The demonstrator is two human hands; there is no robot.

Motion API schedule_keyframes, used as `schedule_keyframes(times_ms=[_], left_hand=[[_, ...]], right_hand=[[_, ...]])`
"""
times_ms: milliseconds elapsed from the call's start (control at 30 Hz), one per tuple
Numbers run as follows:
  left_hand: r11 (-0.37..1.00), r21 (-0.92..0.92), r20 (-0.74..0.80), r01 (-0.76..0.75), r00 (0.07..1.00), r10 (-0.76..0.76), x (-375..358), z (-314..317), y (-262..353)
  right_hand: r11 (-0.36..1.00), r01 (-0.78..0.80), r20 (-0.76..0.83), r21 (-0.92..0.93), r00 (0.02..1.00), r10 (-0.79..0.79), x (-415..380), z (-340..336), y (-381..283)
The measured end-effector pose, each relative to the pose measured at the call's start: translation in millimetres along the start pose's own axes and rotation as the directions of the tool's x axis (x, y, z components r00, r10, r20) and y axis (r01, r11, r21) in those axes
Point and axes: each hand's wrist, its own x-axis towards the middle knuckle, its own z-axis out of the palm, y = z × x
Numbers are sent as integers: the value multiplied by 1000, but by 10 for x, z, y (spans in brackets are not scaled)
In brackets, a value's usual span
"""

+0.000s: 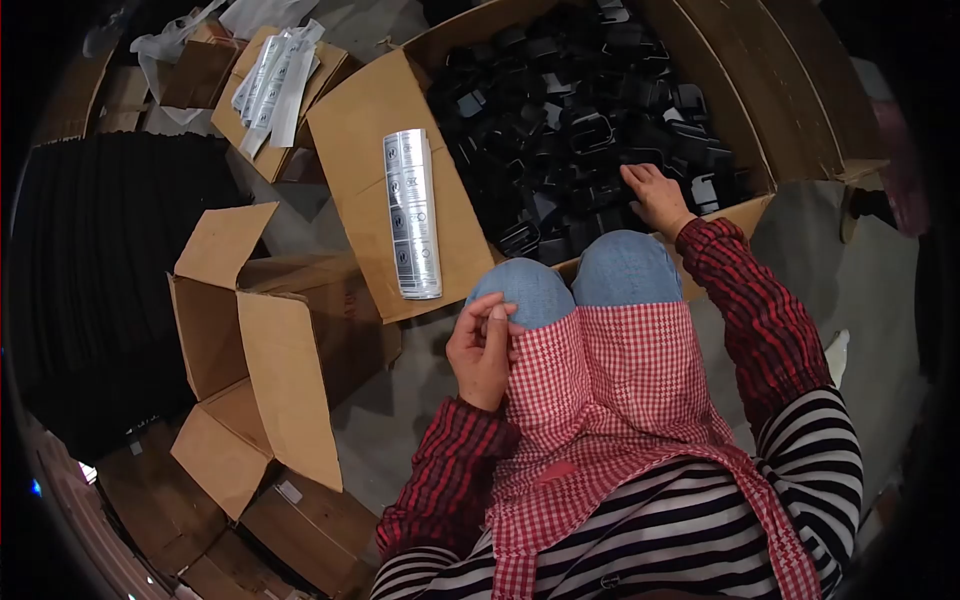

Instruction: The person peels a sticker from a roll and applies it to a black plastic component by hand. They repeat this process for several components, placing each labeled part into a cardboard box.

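My right hand (657,201) reaches over the near edge of a large cardboard box (755,150) full of black plastic pieces (590,130). Its fingers are stretched out and a little apart, touching or just above the pieces, with nothing visibly gripped. Over my left knee, my left hand (482,352) is closed, thumb pressed toward curled fingers. Anything between those fingers is too small or hidden to make out. Left of the knees, a stack of silver printed label sheets (412,215) lies on the box's folded-out flap (350,130).
An open cardboard carton (290,375) lies on its side at my left. Behind it stands a tall black stack (110,270). More silver sheets (275,85) rest on a small box at the upper left. Other cartons (300,530) are at the lower left, on grey floor.
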Motion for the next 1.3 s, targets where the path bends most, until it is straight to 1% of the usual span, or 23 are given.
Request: schedule_keyframes(times_ms=[167,233,267,300,367,400,433,500,733,767,800,833,900,967,1000,1033,1067,1133,1167,1200,1233,1267,1300], left_hand=[[999,34,8,-37,999,37,65,24,-72],[995,36,18,-90,996,89,87,0,-108],[995,16,30,-100,995,99,102,19,-85],[999,34,22,-42,999,41,90,31,-23],[999,50,19,7,1000,-8,56,22,26],[1000,19,49,-9,999,8,55,24,27],[1000,-11,80,-24,996,25,45,48,41],[997,-71,135,-25,990,35,-19,154,158],[971,-237,459,-22,878,132,-565,461,552],[969,-244,522,-30,838,157,-660,534,524],[978,-64,580,-197,790,198,-821,514,544],[992,-88,594,-88,795,124,-989,491,527],[1000,-19,683,-1,730,13,-1239,384,377],[996,41,770,78,633,-81,-1393,265,147],[981,34,790,191,596,-143,-1435,251,73],[936,-86,736,341,655,-171,-1534,294,104],[941,-73,750,331,640,-167,-1610,288,73],[880,-166,534,446,791,-300,-1700,221,-38],[897,-158,525,412,805,-277,-1711,127,-159],[907,-189,503,377,830,-240,-1738,35,-247],[913,-213,477,347,853,-212,-1768,16,-262],[902,-276,486,331,858,-167,-1796,16,-274],[903,-269,493,336,853,-171,-1822,-8,-200]], right_hand=[[998,-59,-146,-22,988,55,-30,-307,79],[939,-115,-286,324,934,213,-11,-563,88],[775,-164,-168,610,929,329,-45,-746,65],[786,-162,-180,597,927,328,-94,-958,4],[64,-275,220,959,870,442,-235,-1319,-171],[-106,-180,208,978,875,436,-315,-1456,-324],[-97,-169,195,981,875,443,-405,-1563,-428],[-270,-146,224,952,932,286,-597,-1717,-599],[-43,-217,219,975,924,313,-1317,-1834,-1577],[134,-155,132,979,977,168,-1456,-1814,-1701],[312,-76,73,947,997,22,-1574,-1789,-1792],[149,-106,117,983,991,-63,-1648,-1658,-1844],[244,-65,110,968,979,-174,-1789,-1552,-1888],[520,119,-31,846,984,-174,-1921,-1477,-2109],[530,118,-47,840,988,-146,-1927,-1549,-2130],[642,111,38,759,976,-213,-1925,-1642,-2168],[740,111,136,664,955,-265,-1922,-1699,-2215],[711,37,179,702,958,-226,-1924,-1386,-2241],[666,227,-134,711,973,-189,-1969,-1223,-2298],[629,417,-431,657,891,-141,-2017,-1136,-2332],[557,306,-232,772,952,-201,-2083,-1163,-2362],[564,300,-234,769,954,-188,-2098,-1194,-2338],[466,241,-81,851,938,-337,-2094,-1247,-2313]])
